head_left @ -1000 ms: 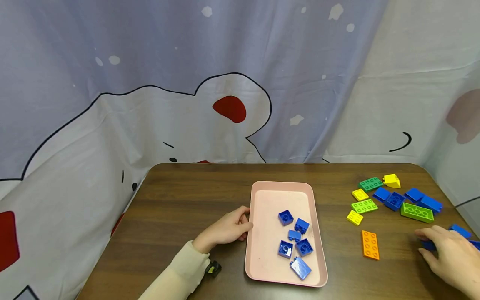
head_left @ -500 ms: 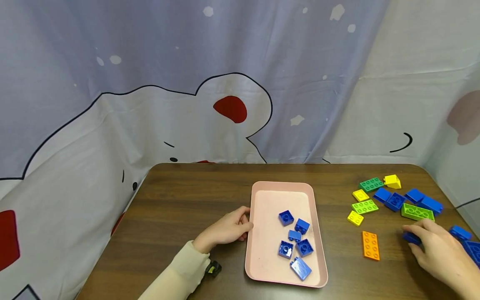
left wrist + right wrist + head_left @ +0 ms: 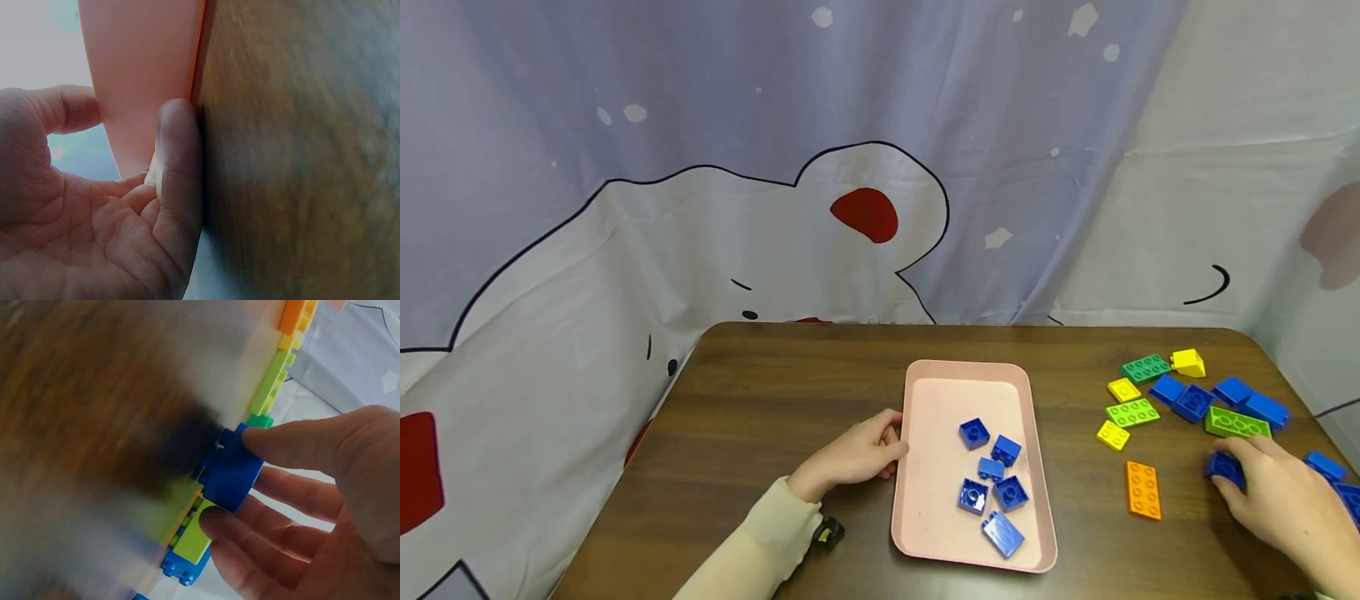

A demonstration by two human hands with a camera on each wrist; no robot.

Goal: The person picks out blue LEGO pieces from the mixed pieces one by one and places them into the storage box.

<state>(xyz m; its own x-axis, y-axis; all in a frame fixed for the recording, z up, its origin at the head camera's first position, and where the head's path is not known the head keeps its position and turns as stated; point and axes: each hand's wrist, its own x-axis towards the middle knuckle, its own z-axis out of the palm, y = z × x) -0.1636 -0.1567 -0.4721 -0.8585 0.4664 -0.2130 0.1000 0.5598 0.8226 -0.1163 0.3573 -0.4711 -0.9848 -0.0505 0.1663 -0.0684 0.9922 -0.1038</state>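
Note:
My right hand (image 3: 1285,492) pinches a blue building brick (image 3: 1225,469) between thumb and fingers, at the right side of the table. In the right wrist view the thumb lies on one end of that blue brick (image 3: 232,472), and its studs face down to the tabletop. My left hand (image 3: 853,454) holds the left edge of a pink tray (image 3: 917,533). Up close in the left wrist view, the thumb touches the rim and a finger lies low along the tray wall (image 3: 147,62). Several blue bricks (image 3: 1002,533) lie scattered inside the tray.
Right of the tray lie an orange brick (image 3: 1143,490), yellow bricks (image 3: 1112,435), a lime plate (image 3: 1132,412), a dark green brick (image 3: 1146,368), an upturned lime brick (image 3: 1237,422) and more blue bricks (image 3: 1192,403). A patterned curtain (image 3: 737,233) hangs behind the wooden table (image 3: 760,400).
My right hand has taken a blue brick from the right edge and moved it a little left. The brick has turned slightly in the fingers. The left hand has stayed at the tray.

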